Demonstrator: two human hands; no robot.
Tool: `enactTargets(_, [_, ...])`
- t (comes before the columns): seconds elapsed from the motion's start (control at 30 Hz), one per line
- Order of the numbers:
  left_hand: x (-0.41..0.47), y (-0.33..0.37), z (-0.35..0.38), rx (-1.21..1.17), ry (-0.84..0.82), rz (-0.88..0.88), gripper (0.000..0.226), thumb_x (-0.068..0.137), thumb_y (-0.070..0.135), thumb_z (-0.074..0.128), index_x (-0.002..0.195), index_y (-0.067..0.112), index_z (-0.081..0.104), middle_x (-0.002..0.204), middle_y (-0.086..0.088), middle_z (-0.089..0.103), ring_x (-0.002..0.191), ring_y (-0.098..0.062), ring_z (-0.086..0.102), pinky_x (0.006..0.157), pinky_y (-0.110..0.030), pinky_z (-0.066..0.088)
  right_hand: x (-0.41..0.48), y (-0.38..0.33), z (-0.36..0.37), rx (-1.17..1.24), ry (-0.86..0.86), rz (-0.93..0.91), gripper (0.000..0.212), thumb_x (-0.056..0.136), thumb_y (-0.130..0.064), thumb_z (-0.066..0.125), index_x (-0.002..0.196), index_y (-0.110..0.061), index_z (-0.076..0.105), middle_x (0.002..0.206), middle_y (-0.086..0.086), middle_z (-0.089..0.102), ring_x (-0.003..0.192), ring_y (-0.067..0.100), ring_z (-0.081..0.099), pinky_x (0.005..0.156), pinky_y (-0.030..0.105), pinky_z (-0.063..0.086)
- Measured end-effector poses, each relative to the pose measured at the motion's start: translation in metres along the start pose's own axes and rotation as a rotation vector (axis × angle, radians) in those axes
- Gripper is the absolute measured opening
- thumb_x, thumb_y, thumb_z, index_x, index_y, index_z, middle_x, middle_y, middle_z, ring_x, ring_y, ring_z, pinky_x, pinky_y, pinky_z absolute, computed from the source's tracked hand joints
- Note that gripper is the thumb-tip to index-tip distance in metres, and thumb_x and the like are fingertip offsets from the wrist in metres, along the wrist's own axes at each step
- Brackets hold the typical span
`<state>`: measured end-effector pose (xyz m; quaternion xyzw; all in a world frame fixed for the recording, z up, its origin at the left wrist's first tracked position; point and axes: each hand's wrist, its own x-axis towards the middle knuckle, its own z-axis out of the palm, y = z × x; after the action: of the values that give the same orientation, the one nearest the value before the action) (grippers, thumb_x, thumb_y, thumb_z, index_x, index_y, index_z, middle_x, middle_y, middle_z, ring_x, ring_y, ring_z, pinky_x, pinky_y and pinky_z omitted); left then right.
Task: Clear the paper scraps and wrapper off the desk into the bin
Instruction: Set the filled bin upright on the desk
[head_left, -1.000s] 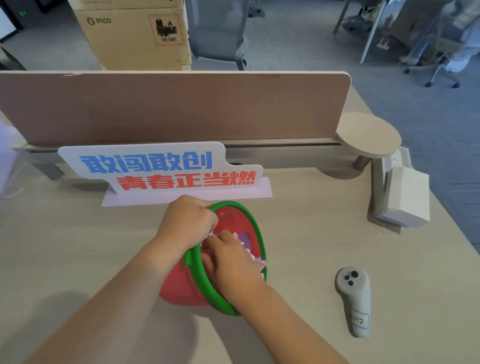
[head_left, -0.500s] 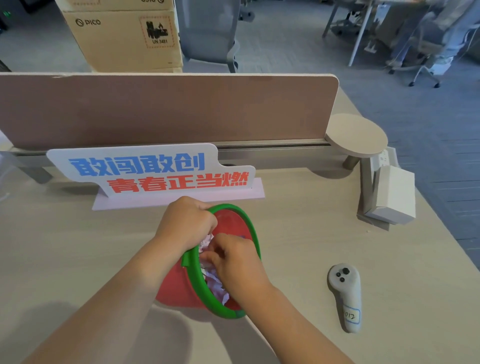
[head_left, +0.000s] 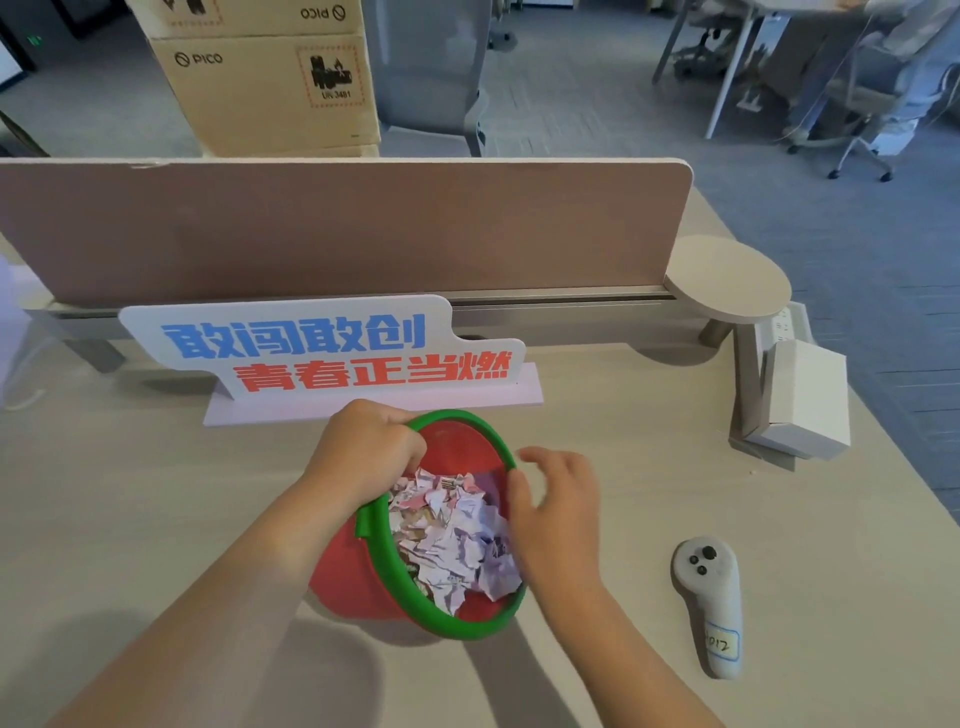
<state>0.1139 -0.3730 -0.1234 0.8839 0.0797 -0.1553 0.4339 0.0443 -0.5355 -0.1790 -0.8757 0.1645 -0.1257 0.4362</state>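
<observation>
A small red bin (head_left: 343, 587) with a green rim sits tilted toward me on the desk. Crumpled white and pink paper scraps (head_left: 452, 535) fill its mouth. My left hand (head_left: 363, 447) grips the rim at its far left side. Beside the rim's right side hovers my right hand (head_left: 561, 514), fingers spread and empty. I cannot pick out a wrapper among the scraps.
A grey handheld controller (head_left: 709, 603) lies on the desk to the right. A blue and red lettered sign (head_left: 322, 348) stands behind the bin. A white box (head_left: 805, 400) leans by a post at the right edge, below a round shelf (head_left: 727, 278).
My right hand has come out of the bin and moved right, leaving the scraps inside. The left hand keeps its grip on the rim.
</observation>
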Motion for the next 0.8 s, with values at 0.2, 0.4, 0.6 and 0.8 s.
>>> enactTargets(0.2, [-0.013,-0.076,-0.030,-0.497,0.090,-0.227,0.018,0.049,-0.002,0.059,0.066,-0.001,0.064,0.058,-0.016,0.058,0.058,-0.028,0.053,0.061,-0.035,0.041,-0.005,-0.003,-0.002,0.185,-0.475,0.227,0.039,0.091,-0.047,0.041,0.079,-0.018,0.064,0.081,0.011,0.068,0.075,0.021,0.063,0.077,0.046,0.054])
enactTargets(0.4, [-0.038,-0.096,-0.025,-0.633,0.195,-0.295,0.012,0.044,0.004,0.055,0.045,0.016,0.059,0.056,-0.014,0.054,0.059,-0.025,0.049,0.057,-0.035,0.035,0.003,-0.037,0.016,-0.041,-0.416,0.073,0.039,0.095,-0.028,0.039,0.067,-0.009,0.058,0.069,0.013,0.063,0.066,0.025,0.053,0.061,0.033,0.038])
enactTargets(0.6, [-0.050,-0.107,-0.023,-0.677,0.215,-0.266,0.006,0.041,0.008,0.060,0.046,0.010,0.064,0.060,-0.016,0.057,0.060,-0.027,0.052,0.061,-0.040,0.039,-0.028,-0.025,0.018,0.158,-0.393,0.217,0.040,0.095,-0.037,0.037,0.077,-0.016,0.066,0.075,0.004,0.071,0.070,0.020,0.060,0.066,0.034,0.047])
enactTargets(0.8, [-0.059,-0.109,-0.031,-0.485,0.179,-0.187,0.035,0.081,-0.008,0.060,0.070,0.022,0.075,0.054,0.007,0.070,0.058,-0.022,0.063,0.060,-0.028,0.048,-0.018,-0.039,0.010,-0.068,-0.162,0.101,0.047,0.094,-0.027,0.037,0.074,0.006,0.062,0.076,0.024,0.065,0.073,0.036,0.058,0.069,0.040,0.046])
